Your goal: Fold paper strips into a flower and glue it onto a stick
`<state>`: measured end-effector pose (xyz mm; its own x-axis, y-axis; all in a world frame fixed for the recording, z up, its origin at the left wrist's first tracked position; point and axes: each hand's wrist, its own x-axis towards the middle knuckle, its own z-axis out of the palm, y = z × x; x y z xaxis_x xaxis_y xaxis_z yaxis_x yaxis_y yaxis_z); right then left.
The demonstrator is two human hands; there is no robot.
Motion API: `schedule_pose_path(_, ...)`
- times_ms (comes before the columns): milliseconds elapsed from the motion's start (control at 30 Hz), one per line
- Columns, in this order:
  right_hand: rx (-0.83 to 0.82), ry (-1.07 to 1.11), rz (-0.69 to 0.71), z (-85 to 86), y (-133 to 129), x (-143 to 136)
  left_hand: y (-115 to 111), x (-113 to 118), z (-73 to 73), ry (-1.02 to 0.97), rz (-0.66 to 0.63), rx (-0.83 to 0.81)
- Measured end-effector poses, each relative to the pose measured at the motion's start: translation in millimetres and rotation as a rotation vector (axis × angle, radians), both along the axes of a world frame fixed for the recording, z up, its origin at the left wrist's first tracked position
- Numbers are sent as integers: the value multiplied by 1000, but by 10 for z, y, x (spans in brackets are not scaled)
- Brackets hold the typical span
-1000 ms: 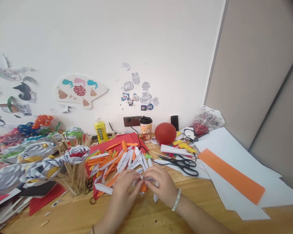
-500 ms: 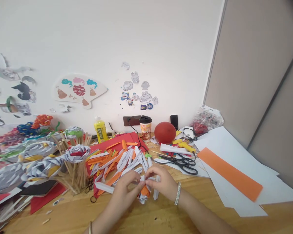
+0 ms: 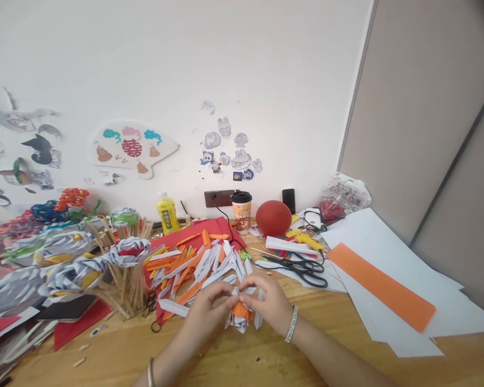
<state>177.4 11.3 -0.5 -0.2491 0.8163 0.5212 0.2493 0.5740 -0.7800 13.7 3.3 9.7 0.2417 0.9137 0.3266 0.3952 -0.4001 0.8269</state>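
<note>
A white wall [image 3: 266, 64] rose behind the wooden table [image 3: 210, 360] in my remote view, with a grey panel [image 3: 419, 107] closing off the right. White sheets [image 3: 379, 231] covered the table's right side, an orange strip [image 3: 381, 285] lying across them. Paper flowers [image 3: 70, 274] crowded the left; a pile of folded strips [image 3: 201, 269] lay just beyond the hands, probably for easy reach. Near the middle, I had the left hand [image 3: 210, 306] and right hand [image 3: 266, 301] facing each other, thumbs and fingertips pinched nearly closed on an orange-and-white folded piece [image 3: 240, 312], apparently to steady it from both sides. Fingers hid its far end, so I couldn't tell exactly which fold each gripped.
</note>
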Motion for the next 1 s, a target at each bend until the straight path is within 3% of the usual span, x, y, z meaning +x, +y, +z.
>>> schedule_pose_path(267,-184,25,128,28,30,49,-17,6,-3,-34,-91,-131)
schedule_pose_path(400,-291,54,128,39,33,28,2,-19,-29,-50,-99,-170)
schedule_pose_path(567,-382,107,111,65,39,9,-9,-3,39,-25,-67,-203)
schedule_pose_path(767,-458,7,124,-69,112,5,22,20,-45,107,-44,-210)
schedule_pose_path(867,-432,-107,106,-130,135,9,60,-5,-140,160,-43,-204)
schedule_pose_path(1000,-355,-171,101,-136,134,22,89,-58,-177,122,-164,-267)
